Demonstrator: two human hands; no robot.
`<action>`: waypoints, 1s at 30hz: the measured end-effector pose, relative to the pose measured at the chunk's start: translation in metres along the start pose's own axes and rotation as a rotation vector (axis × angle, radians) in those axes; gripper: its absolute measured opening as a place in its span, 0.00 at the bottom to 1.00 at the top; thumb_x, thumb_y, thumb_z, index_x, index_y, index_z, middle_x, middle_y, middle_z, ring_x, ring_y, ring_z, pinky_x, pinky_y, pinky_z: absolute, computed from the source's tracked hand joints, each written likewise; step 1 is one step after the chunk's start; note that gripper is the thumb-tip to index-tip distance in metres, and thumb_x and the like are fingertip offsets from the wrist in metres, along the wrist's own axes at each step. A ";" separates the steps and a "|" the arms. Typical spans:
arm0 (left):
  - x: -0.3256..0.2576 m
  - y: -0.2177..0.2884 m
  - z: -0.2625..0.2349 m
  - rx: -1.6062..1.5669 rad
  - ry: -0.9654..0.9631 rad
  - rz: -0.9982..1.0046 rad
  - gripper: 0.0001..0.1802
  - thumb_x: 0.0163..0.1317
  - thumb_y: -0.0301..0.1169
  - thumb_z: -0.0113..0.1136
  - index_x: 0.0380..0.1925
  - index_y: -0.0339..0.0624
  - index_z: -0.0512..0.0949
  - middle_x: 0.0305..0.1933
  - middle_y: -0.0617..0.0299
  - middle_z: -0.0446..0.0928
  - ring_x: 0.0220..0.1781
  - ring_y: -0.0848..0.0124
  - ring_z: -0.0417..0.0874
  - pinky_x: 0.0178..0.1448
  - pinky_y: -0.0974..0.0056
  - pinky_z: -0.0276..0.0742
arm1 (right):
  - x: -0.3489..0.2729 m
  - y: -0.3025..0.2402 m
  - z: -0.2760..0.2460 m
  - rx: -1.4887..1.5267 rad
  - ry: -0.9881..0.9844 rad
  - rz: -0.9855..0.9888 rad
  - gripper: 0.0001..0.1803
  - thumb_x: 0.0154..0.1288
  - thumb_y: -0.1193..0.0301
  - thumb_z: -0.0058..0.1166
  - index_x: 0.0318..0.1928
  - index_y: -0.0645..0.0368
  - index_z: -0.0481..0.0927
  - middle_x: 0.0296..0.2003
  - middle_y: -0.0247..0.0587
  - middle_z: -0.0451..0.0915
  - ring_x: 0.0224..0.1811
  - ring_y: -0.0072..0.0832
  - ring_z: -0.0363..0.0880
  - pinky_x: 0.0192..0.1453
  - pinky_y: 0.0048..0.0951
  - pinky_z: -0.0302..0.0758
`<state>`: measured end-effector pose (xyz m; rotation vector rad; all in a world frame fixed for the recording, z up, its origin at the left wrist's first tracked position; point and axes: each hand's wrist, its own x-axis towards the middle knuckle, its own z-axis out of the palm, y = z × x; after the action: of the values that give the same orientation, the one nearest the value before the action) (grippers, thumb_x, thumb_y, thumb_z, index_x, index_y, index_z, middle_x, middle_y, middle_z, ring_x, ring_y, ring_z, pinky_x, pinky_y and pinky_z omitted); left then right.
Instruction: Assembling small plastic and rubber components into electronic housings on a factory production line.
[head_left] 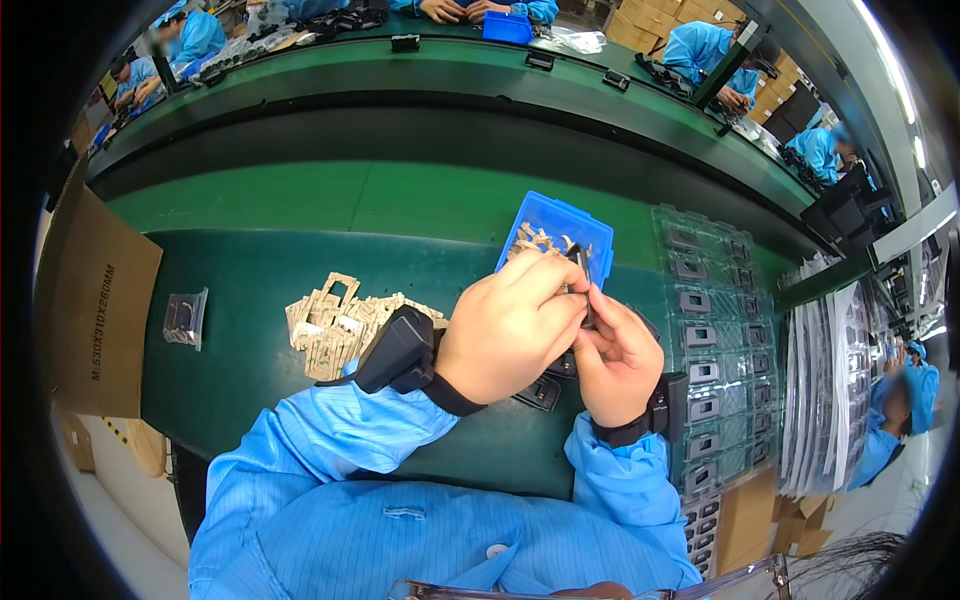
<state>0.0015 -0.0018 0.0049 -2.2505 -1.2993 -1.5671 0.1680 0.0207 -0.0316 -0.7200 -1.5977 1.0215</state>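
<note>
My left hand (515, 325) and my right hand (620, 365) meet in front of me, closed with fingertips on a small black plastic part (578, 257). Fingers cover most of that part, so its full shape is hidden. Just beyond them, a blue plastic bin (592, 228) contains curled beige paper scraps (535, 239). Below my hands lie several black casings (545, 393) on the table, partly covered. A heap of flat beige frame-shaped stickers (335, 320) spreads out to the left of my left hand.
Clear plastic trays (725, 350) of black parts stand to the right, beside stacked trays (820, 390). A small clear bag (185, 320) lies at left near a cardboard box (115, 290). A conveyor (420, 130) crosses ahead, with people in blue beyond it.
</note>
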 end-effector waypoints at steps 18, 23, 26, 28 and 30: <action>-0.001 -0.062 -0.006 0.042 0.028 -0.435 0.04 0.50 0.24 0.66 0.27 0.37 0.83 0.45 0.59 0.79 0.38 0.68 0.79 0.41 0.65 0.76 | 0.004 -0.013 0.008 0.179 0.109 0.232 0.12 0.69 0.84 0.54 0.51 0.68 0.74 0.43 0.44 0.83 0.46 0.30 0.86 0.41 0.20 0.82; -0.004 -0.067 -0.002 0.181 -0.095 -0.328 0.08 0.53 0.22 0.63 0.34 0.37 0.85 0.51 0.53 0.81 0.54 0.54 0.79 0.59 0.55 0.75 | 0.009 -0.012 -0.002 0.203 0.146 0.339 0.07 0.72 0.78 0.55 0.48 0.66 0.74 0.40 0.42 0.82 0.41 0.26 0.85 0.36 0.20 0.83; 0.002 -0.054 -0.001 -0.041 -0.114 -0.227 0.13 0.60 0.24 0.63 0.45 0.37 0.84 0.58 0.50 0.80 0.57 0.54 0.80 0.61 0.56 0.76 | 0.008 -0.008 -0.003 0.241 0.118 0.368 0.07 0.72 0.78 0.55 0.48 0.66 0.75 0.40 0.42 0.81 0.40 0.26 0.85 0.37 0.22 0.84; 0.003 -0.042 -0.001 -0.460 -0.252 -0.397 0.15 0.64 0.25 0.64 0.50 0.38 0.83 0.55 0.49 0.82 0.56 0.59 0.83 0.60 0.60 0.77 | 0.007 -0.007 -0.002 0.273 0.065 0.340 0.07 0.72 0.78 0.54 0.48 0.67 0.74 0.40 0.43 0.81 0.41 0.26 0.84 0.40 0.24 0.86; 0.003 -0.036 0.000 -0.643 -0.346 -0.458 0.16 0.63 0.24 0.66 0.51 0.38 0.84 0.47 0.51 0.86 0.50 0.63 0.87 0.56 0.63 0.80 | 0.006 -0.010 -0.002 0.275 0.055 0.322 0.07 0.72 0.79 0.54 0.48 0.68 0.75 0.41 0.43 0.81 0.41 0.27 0.84 0.41 0.25 0.87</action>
<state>-0.0231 0.0219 -0.0057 -2.8537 -1.6811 -2.0511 0.1684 0.0219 -0.0194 -0.8224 -1.2846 1.4113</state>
